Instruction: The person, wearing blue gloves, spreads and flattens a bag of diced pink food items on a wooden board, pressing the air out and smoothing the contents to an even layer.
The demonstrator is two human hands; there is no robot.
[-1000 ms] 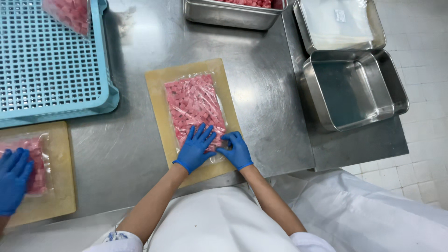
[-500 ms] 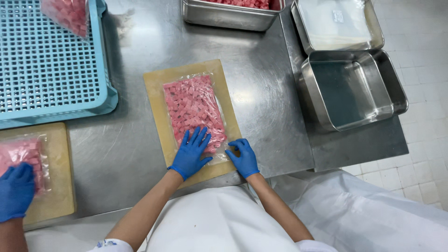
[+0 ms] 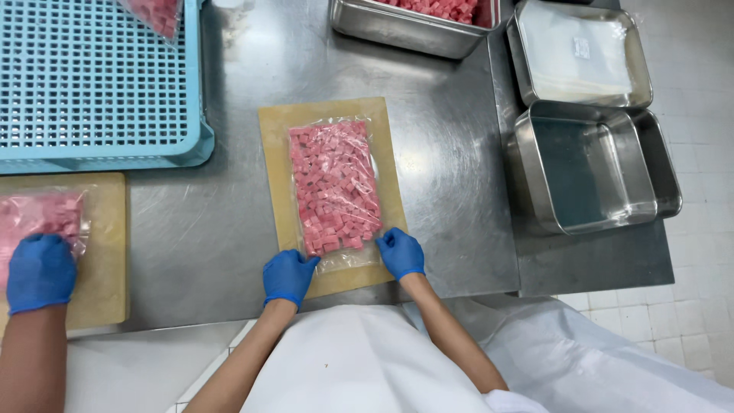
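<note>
Your left hand (image 3: 288,275) and right hand (image 3: 401,252), both in blue gloves, rest at the near end of the clear bag of pink meat cubes (image 3: 335,190), one at each near corner. The fingers of each hand are curled and close together on the bag's empty plastic flap; whether they pinch the film or only press it flat cannot be told. The bag lies lengthwise on the tan cutting board (image 3: 277,145), which sits near the front edge of the steel table (image 3: 451,176).

To do this well, keep both hands level with each other so the flap stays flat and unwrinkled, and hold the cubes in a single even layer rather than letting them bunch toward your hands.

There is bare steel on both sides of the board. To the left stands the blue crate (image 3: 92,84) at the back left, and a co-worker's gloved hand (image 3: 40,271) presses another bag (image 3: 42,218) on a second board (image 3: 107,252) at the front left, so stay off that side. The steel trays (image 3: 589,164) crowd the right edge, and a pan of cubes (image 3: 413,23) sits at the back edge.
</note>
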